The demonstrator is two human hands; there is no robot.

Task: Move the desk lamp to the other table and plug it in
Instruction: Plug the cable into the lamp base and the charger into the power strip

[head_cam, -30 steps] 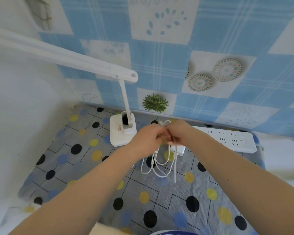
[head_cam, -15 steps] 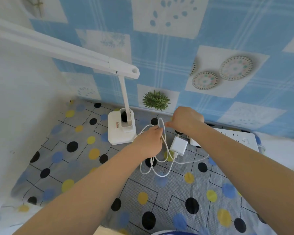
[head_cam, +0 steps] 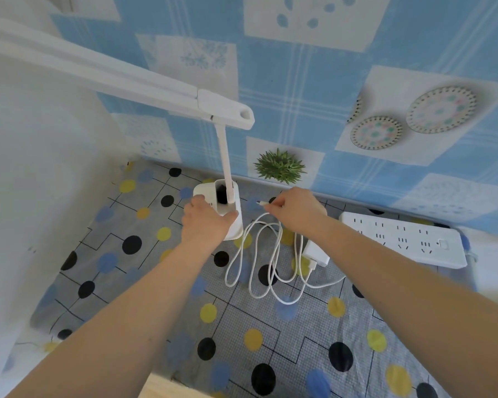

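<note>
The white desk lamp point(head_cam: 224, 156) stands at the back of the table, its long head reaching up and to the left. My left hand point(head_cam: 206, 218) rests on the lamp's square base point(head_cam: 233, 229) and grips its front edge. My right hand point(head_cam: 295, 209) pinches the small plug end of the white cable point(head_cam: 273, 262), just right of the base. The rest of the cable lies in loose loops on the cloth. Its white power adapter point(head_cam: 316, 254) lies partly under my right forearm. A white power strip point(head_cam: 403, 239) lies at the right.
The table wears a grey cloth point(head_cam: 156, 282) with black, yellow and blue dots. A small green plant point(head_cam: 279, 166) sits against the blue patterned wall behind the lamp. A white wall closes the left side.
My hands have parted from the bundled cable. The left hand moved to the lamp's base; the right hand lifted the cable's end toward the base. The cable loops now lie spread on the cloth.
</note>
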